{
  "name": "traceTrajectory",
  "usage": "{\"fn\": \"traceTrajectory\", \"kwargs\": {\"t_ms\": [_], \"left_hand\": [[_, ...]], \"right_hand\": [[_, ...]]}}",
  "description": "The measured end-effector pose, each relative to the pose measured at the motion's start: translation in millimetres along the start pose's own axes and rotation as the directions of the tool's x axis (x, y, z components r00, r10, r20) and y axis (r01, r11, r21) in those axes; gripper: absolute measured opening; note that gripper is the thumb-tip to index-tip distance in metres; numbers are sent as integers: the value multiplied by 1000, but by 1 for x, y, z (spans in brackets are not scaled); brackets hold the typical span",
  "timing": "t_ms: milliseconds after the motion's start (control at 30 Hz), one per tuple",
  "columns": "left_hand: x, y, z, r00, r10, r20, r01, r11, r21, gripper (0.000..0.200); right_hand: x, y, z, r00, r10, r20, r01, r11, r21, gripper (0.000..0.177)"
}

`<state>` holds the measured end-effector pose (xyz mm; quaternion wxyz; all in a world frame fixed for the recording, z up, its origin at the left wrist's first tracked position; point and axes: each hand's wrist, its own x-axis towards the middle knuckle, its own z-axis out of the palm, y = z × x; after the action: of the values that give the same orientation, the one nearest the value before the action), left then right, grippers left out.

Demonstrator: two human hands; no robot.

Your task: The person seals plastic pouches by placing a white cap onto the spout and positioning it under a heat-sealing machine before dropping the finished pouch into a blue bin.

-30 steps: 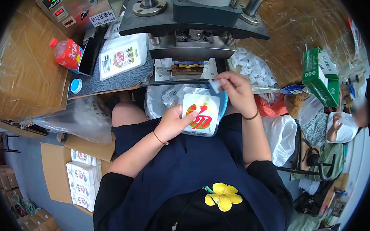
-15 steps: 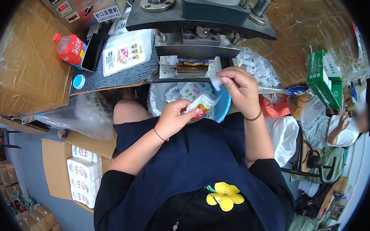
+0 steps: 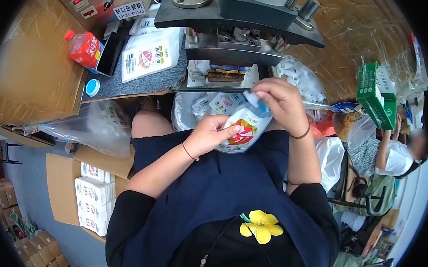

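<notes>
My left hand [image 3: 208,135] grips a white printed pouch [image 3: 245,133] by its side, thumb on the front, with the red print facing me. Above the pouch's top edge, my right hand [image 3: 285,105] pinches a small white translucent plastic piece [image 3: 252,99] between thumb and fingertips. A lined tub [image 3: 179,117] stands under the machine's front edge, with more printed pouches [image 3: 222,102] in it, partly hidden by the pouch I hold. Just beyond my hands sits the press machine [image 3: 239,53], with a brown block in its jaw.
Small white plastic pieces [image 3: 301,77] are heaped right of the press. Flat pouches [image 3: 151,60] are stacked on the grey mat at left, near a red-labelled bottle [image 3: 85,51] and a blue cap [image 3: 92,87]. A green box [image 3: 377,95] and another person [image 3: 396,156] are at right.
The pouch in my left hand has turned its printed front toward me and risen into fuller view. My right hand still pinches the small piece, now right by the pouch's top.
</notes>
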<state>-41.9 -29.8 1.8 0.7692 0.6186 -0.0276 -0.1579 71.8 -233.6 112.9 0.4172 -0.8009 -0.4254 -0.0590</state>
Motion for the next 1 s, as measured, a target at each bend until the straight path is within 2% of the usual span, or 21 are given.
{"fn": "traceTrajectory", "kwargs": {"t_ms": [100,233,333,367,433,467,533,600,667,733,833,933,967,1000], "left_hand": [[-3,10,5,999,-40,35,44,988,-150,31],[1,9,2,985,-116,130,141,970,-197,35],[5,3,1,979,-125,160,169,939,-299,31],[5,2,0,981,-110,161,155,940,-303,29],[3,3,-3,984,-79,158,126,942,-312,28],[4,3,-7,987,-99,130,136,939,-317,27],[12,4,-22,988,-138,72,154,933,-326,28],[23,10,-37,997,-75,29,81,916,-392,30],[34,17,-49,996,-94,-12,78,886,-457,31],[39,26,-53,987,-156,-31,122,868,-482,33],[44,25,-56,982,-189,-31,149,855,-497,34],[43,23,-49,991,-60,-123,-1,895,-447,37],[46,15,-49,926,149,-346,-209,967,-144,40],[46,18,-64,841,235,-487,-211,972,103,43]], "right_hand": [[-2,4,3,999,-21,44,23,998,-63,7],[-3,6,-3,971,47,233,-39,998,-39,9],[-2,10,-6,981,63,185,-61,998,-17,12],[-2,18,-9,994,67,86,-50,981,-187,14],[-4,50,-15,994,21,-105,-71,863,-500,18],[-5,69,-21,981,150,-124,-195,772,-605,24],[-19,106,-26,929,358,-88,-305,611,-730,24],[-21,117,-21,928,363,-87,-311,620,-720,25],[-21,122,-18,922,376,-92,-324,621,-714,24],[-21,120,-16,911,397,-108,-350,611,-710,23],[-23,122,-13,929,342,-142,-341,636,-692,24],[-31,130,-9,952,232,-199,-305,670,-677,27],[-32,133,-10,959,204,-199,-285,685,-671,28],[-32,136,-11,965,175,-198,-263,699,-665,29]]}}
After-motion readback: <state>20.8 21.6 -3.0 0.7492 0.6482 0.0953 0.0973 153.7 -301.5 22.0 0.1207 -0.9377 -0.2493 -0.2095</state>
